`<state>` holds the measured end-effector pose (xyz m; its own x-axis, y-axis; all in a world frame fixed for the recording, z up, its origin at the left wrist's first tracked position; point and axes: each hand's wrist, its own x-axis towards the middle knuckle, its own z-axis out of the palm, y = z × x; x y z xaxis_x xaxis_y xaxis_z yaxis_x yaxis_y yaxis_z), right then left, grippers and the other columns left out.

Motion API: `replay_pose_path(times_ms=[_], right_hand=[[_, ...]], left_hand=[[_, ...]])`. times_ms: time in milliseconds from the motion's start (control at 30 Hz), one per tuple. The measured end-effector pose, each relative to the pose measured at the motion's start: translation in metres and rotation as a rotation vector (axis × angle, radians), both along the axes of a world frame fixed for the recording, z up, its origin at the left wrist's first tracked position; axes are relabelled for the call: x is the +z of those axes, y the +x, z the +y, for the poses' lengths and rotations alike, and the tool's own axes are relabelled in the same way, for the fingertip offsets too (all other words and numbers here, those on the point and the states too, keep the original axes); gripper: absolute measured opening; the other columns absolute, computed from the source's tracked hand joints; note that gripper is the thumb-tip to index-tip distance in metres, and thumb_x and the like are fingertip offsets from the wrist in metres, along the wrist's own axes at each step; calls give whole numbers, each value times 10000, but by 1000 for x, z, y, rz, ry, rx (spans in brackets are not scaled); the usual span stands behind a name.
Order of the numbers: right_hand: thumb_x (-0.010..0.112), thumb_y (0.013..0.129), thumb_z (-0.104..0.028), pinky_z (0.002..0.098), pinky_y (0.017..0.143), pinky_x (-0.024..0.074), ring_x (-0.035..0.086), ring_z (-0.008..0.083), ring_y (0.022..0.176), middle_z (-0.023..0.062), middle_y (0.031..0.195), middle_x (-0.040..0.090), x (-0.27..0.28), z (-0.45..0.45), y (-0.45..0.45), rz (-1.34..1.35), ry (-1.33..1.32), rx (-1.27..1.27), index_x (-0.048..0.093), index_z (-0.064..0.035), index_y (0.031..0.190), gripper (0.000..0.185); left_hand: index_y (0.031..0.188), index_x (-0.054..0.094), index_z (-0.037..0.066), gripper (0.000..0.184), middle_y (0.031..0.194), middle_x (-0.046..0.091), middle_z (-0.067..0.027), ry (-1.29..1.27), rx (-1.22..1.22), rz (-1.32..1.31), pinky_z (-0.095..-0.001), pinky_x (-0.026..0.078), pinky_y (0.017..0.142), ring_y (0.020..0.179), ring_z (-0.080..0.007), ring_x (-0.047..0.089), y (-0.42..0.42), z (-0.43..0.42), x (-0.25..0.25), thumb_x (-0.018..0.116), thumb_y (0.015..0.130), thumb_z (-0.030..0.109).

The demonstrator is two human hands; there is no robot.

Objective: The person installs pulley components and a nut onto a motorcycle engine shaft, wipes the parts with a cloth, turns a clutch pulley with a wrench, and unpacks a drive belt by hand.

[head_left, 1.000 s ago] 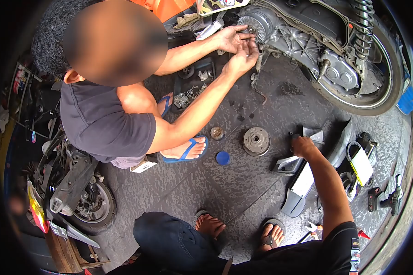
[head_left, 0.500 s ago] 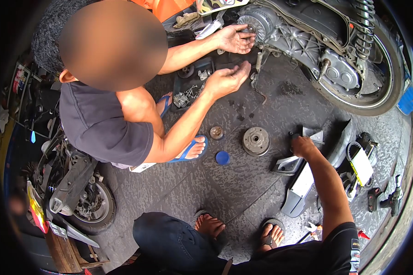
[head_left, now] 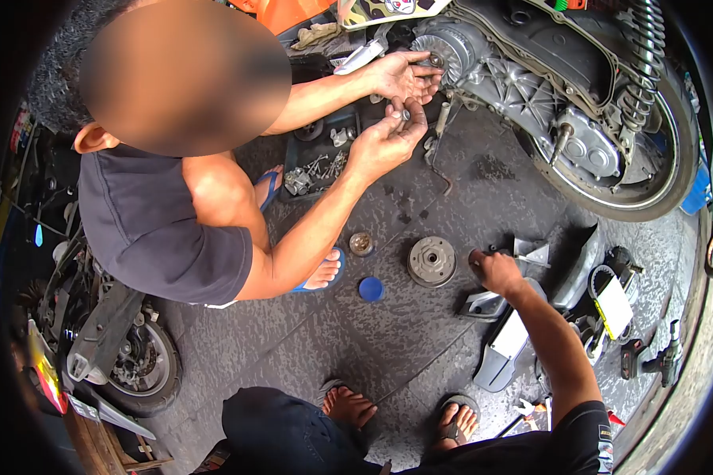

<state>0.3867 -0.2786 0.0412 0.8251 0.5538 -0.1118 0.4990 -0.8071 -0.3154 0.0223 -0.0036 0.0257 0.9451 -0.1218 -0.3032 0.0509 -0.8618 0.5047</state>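
Note:
My right hand (head_left: 497, 272) reaches in from the lower right, just above the floor, with its fingers curled closed. Something dark shows at the fingertips, too small to make out. Just left of it, apart from the hand, a round metal scooter clutch (head_left: 432, 261) lies flat. Below the hand are a grey plastic cover piece (head_left: 484, 305) and a long grey-and-white panel (head_left: 505, 345). To the right stands a curved grey panel (head_left: 576, 269). My left hand is out of view.
A co-worker squats at left, pinching a small metal piece (head_left: 406, 115) beside the scooter's engine (head_left: 523, 87). A small open tin (head_left: 361, 244), a blue lid (head_left: 371, 289) and a parts tray (head_left: 317, 170) lie nearby. A cordless drill (head_left: 664, 360) lies far right.
My right hand has lifted from beside the grey panels and shifted left, nearer the clutch. The co-worker's lower hand has turned and shows a small metal piece in its fingers.

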Motion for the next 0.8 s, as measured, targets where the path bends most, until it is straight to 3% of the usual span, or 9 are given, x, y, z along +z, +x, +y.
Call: replay_pose_path(times_ms=[167, 300, 400, 467, 600, 667, 733, 800], right_hand=[[512, 848, -257, 468, 638, 472, 590, 389, 708, 184, 743, 617, 17, 19, -5, 8, 239, -46, 533, -104, 933, 176], [515, 853, -250, 462, 652, 481, 597, 381, 733, 174, 793, 627, 19, 31, -15, 39, 404, -3, 523, -111, 972, 183], [525, 856, -223, 442, 656, 479, 593, 373, 751, 172, 834, 621, 26, 42, -26, 55, 460, 42, 514, -82, 969, 181], [528, 855, -219, 441, 656, 478, 593, 373, 743, 169, 826, 621, 25, 47, -32, 56, 458, 40, 514, -77, 966, 181], [533, 854, -205, 440, 650, 476, 591, 370, 731, 173, 806, 612, 20, 59, -43, 155, 596, 91, 515, -72, 970, 177], [534, 851, -196, 435, 653, 477, 591, 365, 743, 175, 818, 608, 20, 66, -51, 252, 619, 122, 516, -74, 978, 177], [534, 852, -197, 434, 654, 477, 591, 363, 745, 174, 814, 607, 18, 74, -62, 261, 657, 157, 516, -76, 982, 178], [523, 857, -203, 437, 666, 477, 592, 362, 752, 175, 806, 606, 20, 81, -74, 344, 690, 213, 514, -84, 997, 184]], left_hand=[[703, 667, 123, 305, 724, 594, -17, 184, -55, -96, -396, 298, 851, 825, -221, 512, -9, 2, -9, 534, 785, 385], [677, 651, 119, 318, 713, 590, -13, 64, -151, -42, -429, 302, 841, 801, -227, 519, -34, 19, -67, 522, 797, 384], [663, 638, 120, 337, 685, 586, -10, 109, -136, -77, -452, 310, 826, 761, -215, 534, -32, 18, -63, 509, 807, 396], [685, 649, 132, 337, 675, 587, -7, 83, -203, -50, -431, 318, 845, 777, -216, 544, -10, 11, -25, 506, 809, 410], [684, 662, 132, 337, 711, 612, -8, 116, -94, -136, -428, 347, 825, 782, -207, 556, -23, 15, -41, 501, 822, 394], [677, 660, 125, 330, 705, 615, -11, 100, -164, -148, -409, 360, 810, 767, -201, 560, -47, 29, -93, 506, 821, 379], [669, 657, 118, 323, 698, 619, -13, 83, -231, -162, -390, 372, 796, 752, -195, 565, -45, 31, -96, 512, 820, 364], [684, 654, 109, 284, 662, 615, -24, 91, -272, -76, -359, 384, 775, 727, -190, 572, -11, 17, -35, 527, 816, 326]])
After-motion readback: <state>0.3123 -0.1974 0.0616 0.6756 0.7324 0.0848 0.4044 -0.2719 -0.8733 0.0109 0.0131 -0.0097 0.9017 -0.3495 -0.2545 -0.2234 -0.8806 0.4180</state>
